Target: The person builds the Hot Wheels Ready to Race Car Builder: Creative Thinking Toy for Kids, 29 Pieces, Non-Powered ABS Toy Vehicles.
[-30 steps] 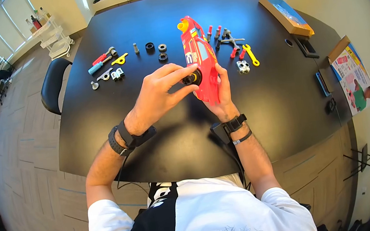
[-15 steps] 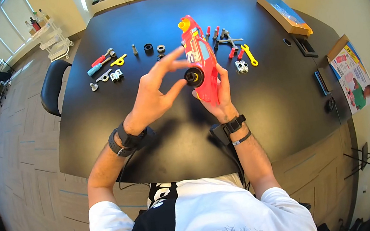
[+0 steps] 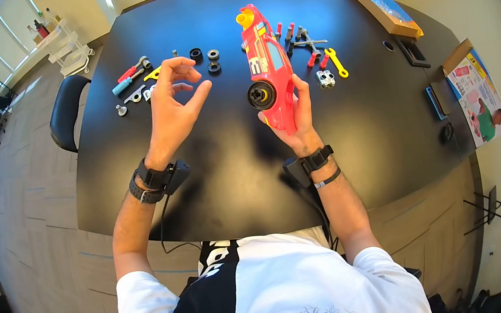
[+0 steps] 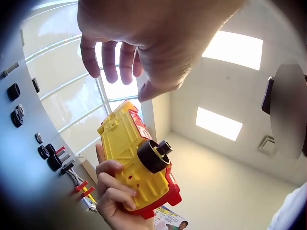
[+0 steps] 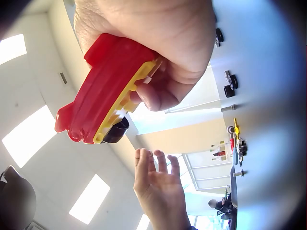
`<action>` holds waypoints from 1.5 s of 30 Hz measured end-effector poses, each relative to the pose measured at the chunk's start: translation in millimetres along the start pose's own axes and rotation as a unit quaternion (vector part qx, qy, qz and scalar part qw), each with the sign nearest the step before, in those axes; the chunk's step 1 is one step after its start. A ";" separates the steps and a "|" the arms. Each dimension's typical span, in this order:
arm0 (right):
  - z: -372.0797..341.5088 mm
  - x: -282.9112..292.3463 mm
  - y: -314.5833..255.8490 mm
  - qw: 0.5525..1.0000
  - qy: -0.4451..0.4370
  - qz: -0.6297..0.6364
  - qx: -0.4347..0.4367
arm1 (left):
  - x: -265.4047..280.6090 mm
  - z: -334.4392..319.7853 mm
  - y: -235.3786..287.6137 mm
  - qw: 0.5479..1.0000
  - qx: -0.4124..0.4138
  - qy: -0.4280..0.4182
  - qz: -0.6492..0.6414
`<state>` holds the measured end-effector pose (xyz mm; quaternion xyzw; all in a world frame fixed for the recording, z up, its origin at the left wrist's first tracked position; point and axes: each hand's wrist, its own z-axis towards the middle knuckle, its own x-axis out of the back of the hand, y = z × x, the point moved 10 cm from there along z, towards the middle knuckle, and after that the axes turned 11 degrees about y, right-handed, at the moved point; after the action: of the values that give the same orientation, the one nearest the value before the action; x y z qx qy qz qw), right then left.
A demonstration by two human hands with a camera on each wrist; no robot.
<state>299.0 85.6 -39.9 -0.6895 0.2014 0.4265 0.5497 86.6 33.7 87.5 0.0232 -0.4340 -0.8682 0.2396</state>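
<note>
My right hand (image 3: 300, 116) grips a red toy car (image 3: 268, 56) over the table, one end pointing up and away. Its yellow underside (image 4: 122, 151) shows in the left wrist view, where fingers wrap around it. One black wheel (image 3: 261, 95) sits on the near end of the car, with a dark stub (image 4: 165, 147) sticking out of its middle. My left hand (image 3: 174, 113) hovers to the left of the car, apart from it, fingers loosely bent and holding nothing. Black rings like tires (image 3: 214, 67) lie beyond, between the hands.
Left on the table (image 3: 223, 193) are a blue-handled tool (image 3: 126, 85) and small parts. To the right lie a yellow wrench (image 3: 336, 63), a grey cross-shaped wrench (image 3: 308, 43), red-ended pieces and a silver block (image 3: 326, 79). Boxes (image 3: 389, 11) stand along the right edge.
My left hand has let go of the car's wheel and drawn away to the left. The wheel stays on the car, which my right hand still holds.
</note>
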 end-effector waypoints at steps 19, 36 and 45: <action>-2.8 -5.6 -1.6 1.000 -0.014 0.024 -0.005 | -17.4 -1.8 36.7 0.997 -0.025 -0.065 0.028; -4.9 -8.3 -3.6 0.999 0.037 0.025 -0.002 | -26.9 -5.7 75.1 0.984 -0.137 -0.071 0.094; -4.0 -4.4 -7.6 0.999 0.036 -0.005 0.015 | -54.1 -21.0 91.0 0.971 -0.187 -0.142 0.045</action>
<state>303.6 83.4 -31.8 -0.6968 0.2241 0.3954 0.5549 175.6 -4.6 135.0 -0.1647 -0.2944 -0.9167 0.2143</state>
